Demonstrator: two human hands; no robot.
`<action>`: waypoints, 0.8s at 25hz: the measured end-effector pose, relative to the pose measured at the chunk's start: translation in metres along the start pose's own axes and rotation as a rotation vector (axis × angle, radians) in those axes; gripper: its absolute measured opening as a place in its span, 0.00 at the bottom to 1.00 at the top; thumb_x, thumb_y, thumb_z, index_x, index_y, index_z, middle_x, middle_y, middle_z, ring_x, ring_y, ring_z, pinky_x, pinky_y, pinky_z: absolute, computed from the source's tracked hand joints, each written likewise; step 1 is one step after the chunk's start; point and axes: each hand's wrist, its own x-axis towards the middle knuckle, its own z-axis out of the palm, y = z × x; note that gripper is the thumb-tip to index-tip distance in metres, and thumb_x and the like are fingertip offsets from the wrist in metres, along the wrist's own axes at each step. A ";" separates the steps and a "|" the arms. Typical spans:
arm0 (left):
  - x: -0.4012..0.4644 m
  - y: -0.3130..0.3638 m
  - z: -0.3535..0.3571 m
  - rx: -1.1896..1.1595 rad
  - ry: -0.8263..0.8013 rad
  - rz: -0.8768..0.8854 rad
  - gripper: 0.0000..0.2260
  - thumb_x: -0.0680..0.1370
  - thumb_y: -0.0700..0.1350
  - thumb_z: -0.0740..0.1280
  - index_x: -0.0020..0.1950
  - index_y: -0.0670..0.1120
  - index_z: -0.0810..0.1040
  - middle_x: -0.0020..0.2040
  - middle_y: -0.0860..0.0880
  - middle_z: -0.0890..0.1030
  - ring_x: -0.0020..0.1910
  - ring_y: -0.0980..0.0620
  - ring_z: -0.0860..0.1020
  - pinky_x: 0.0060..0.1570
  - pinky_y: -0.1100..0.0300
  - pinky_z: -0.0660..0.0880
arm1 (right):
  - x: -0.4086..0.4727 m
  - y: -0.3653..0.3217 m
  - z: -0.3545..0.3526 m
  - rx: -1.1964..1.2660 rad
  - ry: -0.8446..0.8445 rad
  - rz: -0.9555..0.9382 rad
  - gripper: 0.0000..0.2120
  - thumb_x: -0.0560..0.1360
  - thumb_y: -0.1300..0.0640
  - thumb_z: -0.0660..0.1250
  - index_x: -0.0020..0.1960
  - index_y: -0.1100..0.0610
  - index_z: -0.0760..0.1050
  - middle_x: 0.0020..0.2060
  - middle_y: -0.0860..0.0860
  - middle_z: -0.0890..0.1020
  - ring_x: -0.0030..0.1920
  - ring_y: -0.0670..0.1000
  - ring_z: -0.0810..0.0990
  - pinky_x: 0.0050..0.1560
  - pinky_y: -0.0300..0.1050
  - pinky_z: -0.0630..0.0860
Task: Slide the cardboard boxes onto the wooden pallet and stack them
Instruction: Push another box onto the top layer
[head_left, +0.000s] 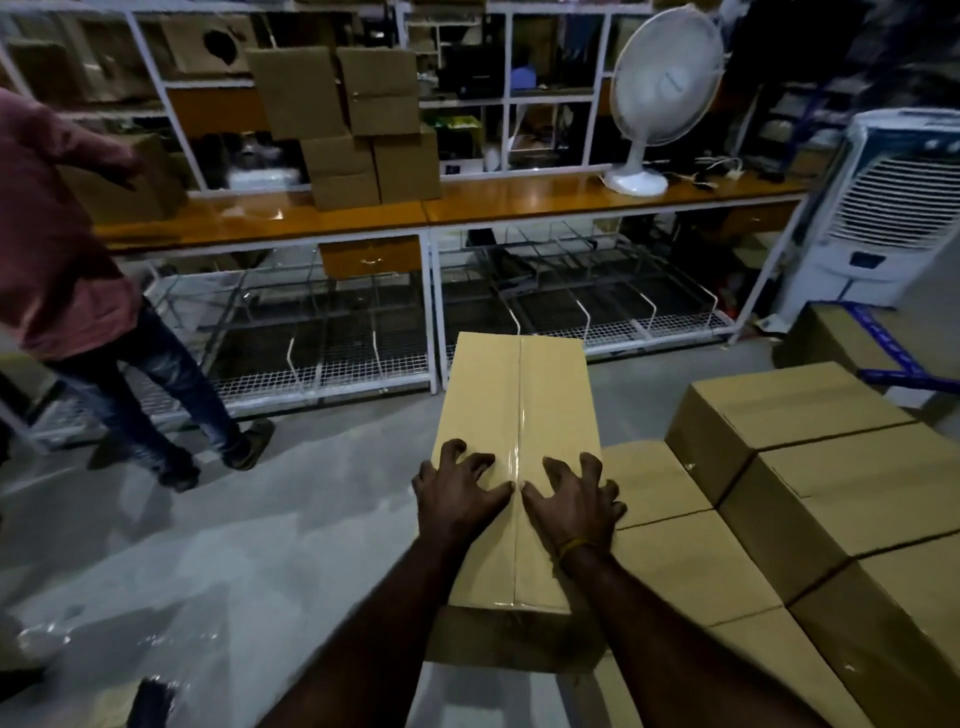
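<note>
A long taped cardboard box (519, 400) lies in front of me, its far end pointing at the workbench. My left hand (457, 493) and my right hand (574, 501) press on its top side by side, fingers spread and bent at the tips. The box sits higher than the floor, on another carton whose front face shows beneath it. To its right, several cardboard boxes (810, 467) stand packed in rows and stacked two high. No wooden pallet is visible; whatever is under the boxes is hidden.
A person in a pink shirt and jeans (78, 291) stands on the left. A long orange workbench (467, 205) with stacked cartons (353, 124) and a white fan (660, 98) runs across the back. An air cooler (883, 218) stands at right. Grey floor (234, 545) lies at left.
</note>
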 end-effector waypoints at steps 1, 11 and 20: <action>0.015 -0.004 0.000 0.001 -0.011 0.023 0.27 0.69 0.71 0.64 0.65 0.62 0.76 0.71 0.55 0.66 0.65 0.43 0.69 0.66 0.47 0.63 | 0.009 -0.007 0.005 0.000 0.016 0.020 0.28 0.71 0.31 0.62 0.69 0.39 0.70 0.72 0.50 0.60 0.66 0.61 0.66 0.64 0.59 0.64; 0.176 -0.041 0.001 0.007 -0.097 0.329 0.26 0.68 0.70 0.65 0.63 0.63 0.76 0.69 0.55 0.67 0.63 0.43 0.70 0.64 0.49 0.64 | 0.089 -0.088 0.040 0.078 0.163 0.306 0.28 0.71 0.32 0.63 0.68 0.39 0.71 0.72 0.50 0.60 0.66 0.62 0.65 0.64 0.59 0.64; 0.253 0.003 0.064 0.022 -0.265 0.559 0.27 0.67 0.72 0.64 0.63 0.63 0.76 0.69 0.56 0.67 0.63 0.44 0.70 0.64 0.48 0.65 | 0.145 -0.057 0.056 0.094 0.210 0.580 0.28 0.72 0.32 0.61 0.70 0.38 0.68 0.74 0.49 0.58 0.69 0.61 0.63 0.66 0.59 0.63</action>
